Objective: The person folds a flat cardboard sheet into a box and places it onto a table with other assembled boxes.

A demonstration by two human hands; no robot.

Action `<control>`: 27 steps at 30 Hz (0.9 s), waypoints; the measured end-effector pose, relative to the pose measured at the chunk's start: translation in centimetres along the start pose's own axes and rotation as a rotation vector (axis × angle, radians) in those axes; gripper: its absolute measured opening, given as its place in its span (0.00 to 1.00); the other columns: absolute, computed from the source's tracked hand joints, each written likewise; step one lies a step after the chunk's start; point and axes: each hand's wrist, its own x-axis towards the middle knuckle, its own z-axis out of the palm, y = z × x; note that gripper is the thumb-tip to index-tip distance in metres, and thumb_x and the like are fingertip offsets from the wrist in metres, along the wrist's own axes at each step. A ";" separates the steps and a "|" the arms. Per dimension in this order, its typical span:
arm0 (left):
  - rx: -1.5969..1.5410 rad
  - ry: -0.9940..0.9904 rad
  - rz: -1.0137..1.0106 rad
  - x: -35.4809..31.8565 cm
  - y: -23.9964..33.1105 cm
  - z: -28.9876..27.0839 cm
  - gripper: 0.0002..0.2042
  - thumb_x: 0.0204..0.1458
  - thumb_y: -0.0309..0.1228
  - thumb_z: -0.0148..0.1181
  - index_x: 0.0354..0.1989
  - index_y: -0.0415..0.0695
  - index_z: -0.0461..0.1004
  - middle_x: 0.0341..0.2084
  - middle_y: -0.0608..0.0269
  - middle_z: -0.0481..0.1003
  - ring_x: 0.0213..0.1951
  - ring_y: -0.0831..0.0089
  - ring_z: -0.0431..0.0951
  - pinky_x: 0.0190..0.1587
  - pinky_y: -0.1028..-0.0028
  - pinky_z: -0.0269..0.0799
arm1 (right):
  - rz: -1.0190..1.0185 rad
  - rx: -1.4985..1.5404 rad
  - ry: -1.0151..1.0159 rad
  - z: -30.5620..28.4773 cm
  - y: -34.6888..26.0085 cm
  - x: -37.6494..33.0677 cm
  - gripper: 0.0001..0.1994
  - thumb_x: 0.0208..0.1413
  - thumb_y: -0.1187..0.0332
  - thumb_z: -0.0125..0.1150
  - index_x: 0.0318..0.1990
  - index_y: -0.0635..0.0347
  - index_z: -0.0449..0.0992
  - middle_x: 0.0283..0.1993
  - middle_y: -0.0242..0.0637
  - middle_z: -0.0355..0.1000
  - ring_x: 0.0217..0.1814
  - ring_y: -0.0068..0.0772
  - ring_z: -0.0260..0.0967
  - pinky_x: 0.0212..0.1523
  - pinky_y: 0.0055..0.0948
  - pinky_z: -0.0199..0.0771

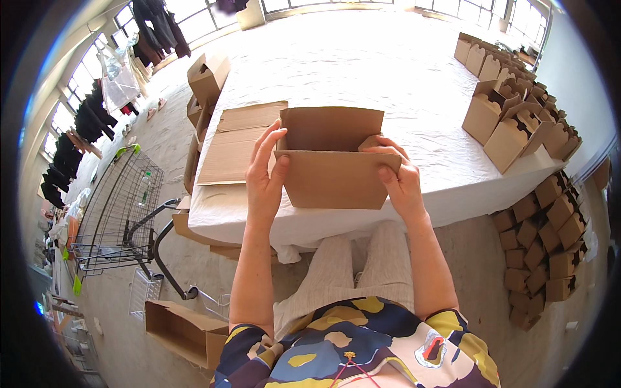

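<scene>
Over the near edge of the white-covered table, a brown cardboard box [336,180] stands with its top open toward me. My left hand [265,167] holds its left end, thumb at the near corner and fingers stretched up along the side. At the right end, my right hand [400,173] grips the near panel's corner, thumb outside and fingers curled over a small inward-bent flap. The inside looks bare where I can see it; the box's bottom is hidden. Left of it lies a flat cardboard sheet [226,150].
Folded cartons with handle tops [511,129] crowd the table's right end. More small boxes [537,239] are stacked on the floor below. A wire shopping cart [113,213] and an open carton [184,333] stand at left. Dark clothes [90,119] hang farther left.
</scene>
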 end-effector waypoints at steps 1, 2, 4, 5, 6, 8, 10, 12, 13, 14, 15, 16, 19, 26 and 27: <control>0.046 -0.010 0.030 0.0 0.0 0.0 0.22 0.63 0.43 0.58 0.62 0.45 0.72 0.66 0.55 0.67 0.69 0.60 0.64 0.70 0.61 0.58 | -0.009 0.014 -0.021 -0.2 0.3 -0.1 0.17 0.65 0.56 0.58 0.41 0.62 0.83 0.50 0.32 0.79 0.68 0.51 0.64 0.65 0.45 0.65; 0.088 -0.020 0.058 0.0 0.0 0.0 0.23 0.63 0.43 0.58 0.63 0.46 0.72 0.66 0.56 0.66 0.69 0.60 0.64 0.71 0.61 0.57 | 0.013 0.063 -0.053 -0.4 0.2 -0.2 0.16 0.65 0.57 0.59 0.42 0.62 0.83 0.52 0.32 0.78 0.70 0.51 0.61 0.67 0.46 0.62; 0.114 -0.043 0.068 0.0 -0.1 -0.1 0.24 0.60 0.39 0.61 0.64 0.46 0.71 0.67 0.56 0.66 0.69 0.60 0.63 0.71 0.61 0.57 | 0.057 0.160 -0.117 -0.8 -0.2 -0.3 0.14 0.63 0.59 0.61 0.44 0.60 0.83 0.57 0.30 0.75 0.74 0.50 0.55 0.70 0.48 0.58; 0.095 -0.058 0.052 0.2 -0.1 -0.2 0.24 0.58 0.34 0.63 0.64 0.45 0.70 0.67 0.55 0.65 0.69 0.59 0.63 0.71 0.61 0.57 | 0.059 0.171 -0.144 -1.1 0.0 -0.3 0.13 0.62 0.60 0.62 0.44 0.60 0.83 0.59 0.30 0.74 0.75 0.50 0.53 0.71 0.49 0.56; 0.076 -0.072 0.036 0.3 0.0 -0.3 0.26 0.56 0.29 0.65 0.64 0.43 0.70 0.67 0.54 0.65 0.69 0.58 0.63 0.70 0.61 0.58 | 0.061 0.181 -0.172 -1.3 0.2 -0.3 0.12 0.61 0.61 0.63 0.44 0.59 0.83 0.60 0.30 0.73 0.76 0.50 0.51 0.72 0.50 0.55; 0.086 -0.095 0.075 0.6 0.3 -0.3 0.26 0.57 0.28 0.64 0.65 0.42 0.69 0.67 0.54 0.66 0.69 0.59 0.64 0.70 0.62 0.59 | 0.063 0.193 -0.204 -1.5 0.3 -0.2 0.11 0.60 0.63 0.64 0.45 0.59 0.83 0.62 0.30 0.72 0.77 0.50 0.49 0.73 0.51 0.53; 0.002 -0.132 0.058 0.6 0.2 -0.2 0.25 0.57 0.29 0.64 0.65 0.41 0.69 0.65 0.55 0.68 0.67 0.61 0.66 0.68 0.63 0.61 | 0.063 0.195 -0.213 -1.6 0.4 -0.1 0.11 0.59 0.65 0.65 0.45 0.58 0.83 0.63 0.30 0.72 0.77 0.50 0.49 0.73 0.51 0.52; -0.170 -0.175 -0.020 0.0 -0.2 0.1 0.25 0.58 0.29 0.63 0.65 0.40 0.69 0.62 0.55 0.71 0.64 0.64 0.70 0.65 0.65 0.65 | 0.059 0.183 -0.221 -1.4 0.4 -0.1 0.11 0.59 0.65 0.65 0.46 0.59 0.82 0.63 0.30 0.72 0.77 0.50 0.48 0.73 0.51 0.52; -0.156 -0.204 -0.069 -0.2 -0.1 -0.2 0.24 0.59 0.30 0.62 0.64 0.40 0.69 0.60 0.56 0.73 0.61 0.66 0.72 0.63 0.67 0.67 | 0.057 0.177 -0.225 -1.4 0.3 -0.1 0.11 0.59 0.65 0.65 0.46 0.59 0.82 0.63 0.30 0.72 0.77 0.50 0.48 0.73 0.50 0.52; -0.146 -0.237 -0.119 -0.4 0.0 -0.4 0.23 0.60 0.31 0.62 0.64 0.40 0.69 0.58 0.56 0.75 0.59 0.68 0.73 0.61 0.68 0.68 | 0.057 0.172 -0.226 -1.4 0.2 -0.1 0.11 0.59 0.66 0.65 0.46 0.59 0.82 0.63 0.30 0.72 0.77 0.50 0.48 0.73 0.50 0.52; -0.135 -0.270 -0.169 -0.4 0.1 -0.5 0.23 0.60 0.32 0.61 0.64 0.40 0.70 0.56 0.57 0.77 0.56 0.69 0.75 0.60 0.69 0.70 | 0.058 0.167 -0.227 -1.4 0.0 0.0 0.11 0.60 0.66 0.64 0.46 0.59 0.82 0.63 0.30 0.72 0.77 0.50 0.48 0.73 0.50 0.52; -0.135 -0.274 -0.155 -0.2 0.1 -0.6 0.22 0.62 0.36 0.59 0.63 0.39 0.70 0.54 0.56 0.78 0.56 0.69 0.75 0.60 0.69 0.69 | 0.058 0.163 -0.228 -1.4 -0.1 0.0 0.10 0.60 0.66 0.64 0.47 0.59 0.82 0.62 0.30 0.72 0.77 0.49 0.48 0.73 0.50 0.52; -0.160 -0.258 -0.139 0.1 0.2 -0.6 0.24 0.67 0.46 0.51 0.59 0.37 0.72 0.50 0.54 0.80 0.55 0.68 0.76 0.60 0.69 0.69 | 0.082 0.150 -0.238 -1.5 0.0 -0.1 0.10 0.60 0.66 0.63 0.47 0.59 0.82 0.61 0.30 0.72 0.78 0.49 0.48 0.73 0.49 0.53; -0.030 -0.188 -0.098 -0.1 -0.9 -0.2 0.25 0.70 0.49 0.43 0.46 0.38 0.78 0.44 0.55 0.80 0.50 0.68 0.78 0.54 0.71 0.70 | 0.116 0.048 -0.147 -0.9 -0.5 0.0 0.15 0.62 0.57 0.63 0.42 0.61 0.82 0.50 0.30 0.77 0.73 0.48 0.57 0.65 0.46 0.63; -0.041 -0.187 -0.123 -0.1 -0.7 0.0 0.26 0.70 0.49 0.42 0.45 0.38 0.78 0.44 0.55 0.80 0.50 0.68 0.78 0.54 0.71 0.70 | 0.102 0.025 -0.130 -0.9 -0.4 0.0 0.15 0.63 0.56 0.63 0.42 0.61 0.82 0.48 0.30 0.77 0.72 0.48 0.59 0.64 0.46 0.64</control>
